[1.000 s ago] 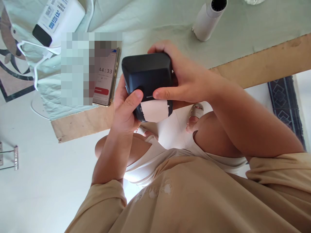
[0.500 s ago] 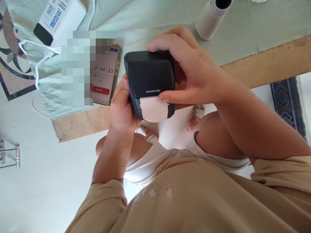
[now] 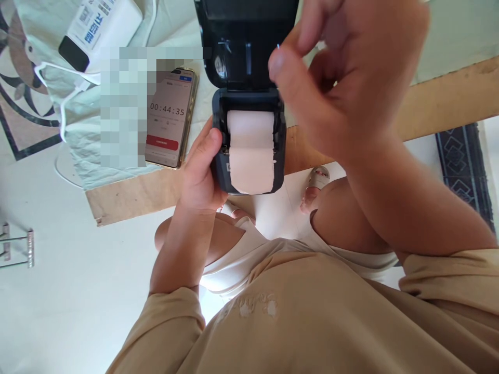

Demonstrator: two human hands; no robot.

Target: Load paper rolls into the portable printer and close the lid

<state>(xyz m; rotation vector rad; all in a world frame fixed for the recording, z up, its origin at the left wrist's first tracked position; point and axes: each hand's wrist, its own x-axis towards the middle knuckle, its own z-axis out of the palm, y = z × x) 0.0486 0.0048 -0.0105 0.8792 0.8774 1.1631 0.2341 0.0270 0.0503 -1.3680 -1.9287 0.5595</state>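
Note:
My left hand [image 3: 200, 171] is wrapped around the left side of a small black label printer [image 3: 220, 171], its thumb on the casing. The printer's lid [image 3: 249, 57] stands swung up, showing the dark inner side. Inside the bay sits a roll of white paper [image 3: 251, 127], and a pale strip [image 3: 252, 171] from it hangs over the front edge. My right hand [image 3: 351, 78] is raised at the right of the lid, slightly blurred. Its fingers are loosely curled, with the thumb apart and overlapping the lid in view; no object shows in it.
A phone [image 3: 166, 124] with a running timer lies left of the printer on the green cloth [image 3: 113, 179]. Behind it are a white labelled box-shaped device [image 3: 113, 31] and a white cable [image 3: 64, 111]. The table's wooden edge [image 3: 132, 202] runs in front of my legs.
The printer's lid has gone from shut to open, revealing the paper roll. My right hand has moved up and right, off the printer's top. My left hand keeps its hold.

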